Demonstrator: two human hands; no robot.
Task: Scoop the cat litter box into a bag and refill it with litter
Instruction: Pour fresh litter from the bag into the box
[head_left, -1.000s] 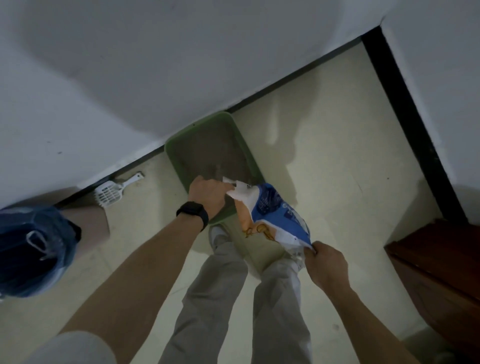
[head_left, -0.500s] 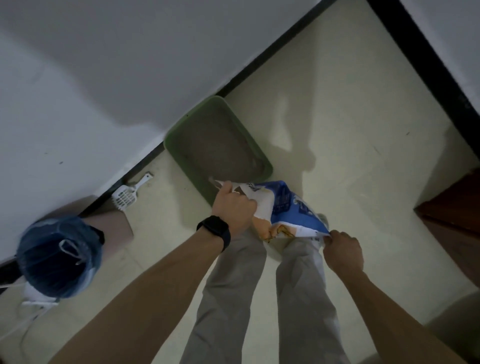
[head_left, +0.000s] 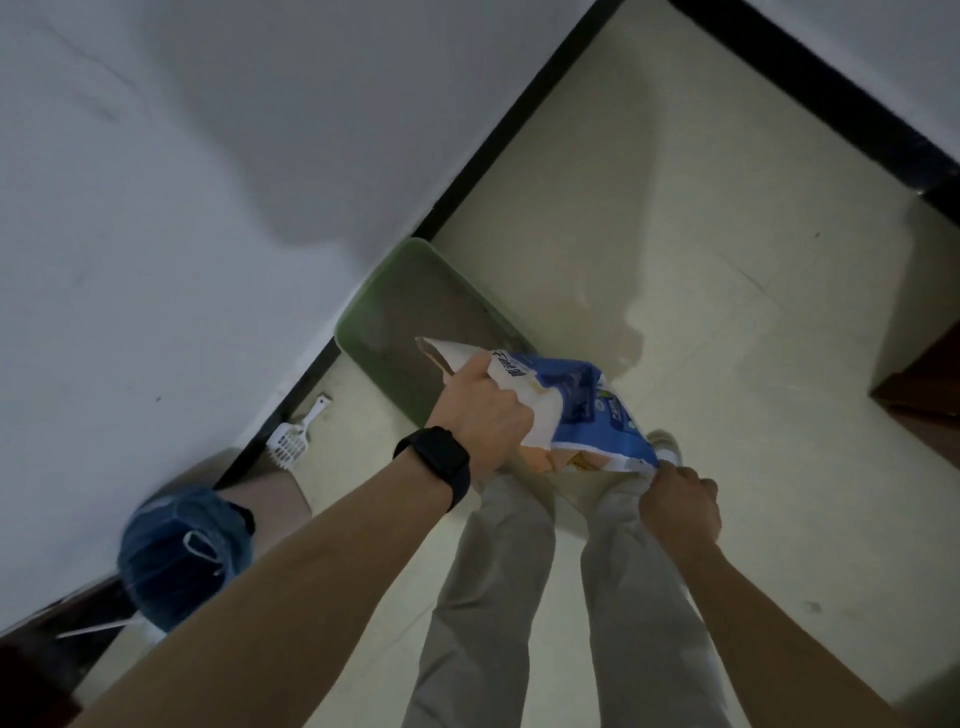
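Your left grip (head_left: 483, 415) is curled tight round the upper end of the blue and white plastic litter bag (head_left: 576, 410). Its fingers wrap the white gathered part just behind the open mouth, and a black wristwatch (head_left: 436, 460) sits on that wrist. Your right grip (head_left: 680, 501) pinches the bag's bottom corner, fingers folded over the seam, just above your right leg.

The bag is stretched between the two grips on a slant. Its mouth end is farther from you and to the left, its sealed end nearer and to the right. The open mouth sticks out past your left grip and sits over the near part of the green rectangular plastic litter box (head_left: 358, 317).

That box rests on the pale cream floor (head_left: 727, 312), close against the black skirting board (head_left: 519, 130) at the foot of the white wall (head_left: 156, 208). Its inside looks grey-brown, and you cannot tell whether anything is pouring from the bag.

Under the bag are your grey trouser legs (head_left: 493, 597), with a light shoe (head_left: 665, 444) showing beside the sealed end. Left of the box, apart from it, a white slotted plastic scoop (head_left: 291, 441) lies by the skirting. Nearer you on that side stands a bin lined with a blue plastic sack (head_left: 176, 561). Dark brown wooden furniture (head_left: 924, 384) shows at the right edge.
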